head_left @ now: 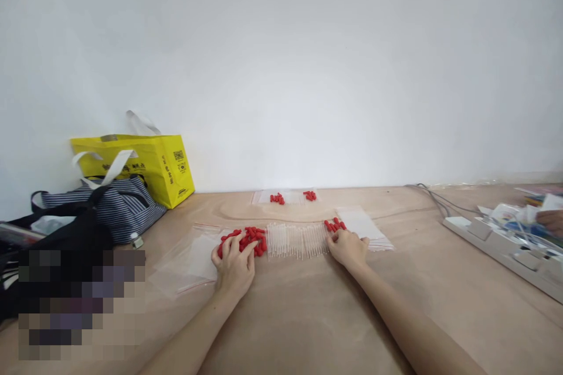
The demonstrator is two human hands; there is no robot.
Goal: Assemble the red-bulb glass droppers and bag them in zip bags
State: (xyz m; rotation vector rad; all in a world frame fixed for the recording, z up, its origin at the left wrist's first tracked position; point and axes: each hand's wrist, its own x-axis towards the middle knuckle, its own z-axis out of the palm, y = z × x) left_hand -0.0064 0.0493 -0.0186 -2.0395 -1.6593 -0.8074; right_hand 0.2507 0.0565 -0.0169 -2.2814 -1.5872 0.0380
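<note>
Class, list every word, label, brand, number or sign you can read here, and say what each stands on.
None can be quoted with certainty.
Yellow rectangular shopping bag with white handles, broad face: black characters, too blurred to read.
Its narrow side: black vertical line of characters, too small; black square code, not words.
Elsewhere: no legible lettering.

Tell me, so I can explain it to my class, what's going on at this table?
A person's left hand is on a pile of red pieces; the right hand is at a smaller red group. Between the hands lies a row of thin clear sticks. Clear bags lie at left, white sheets at right.
</note>
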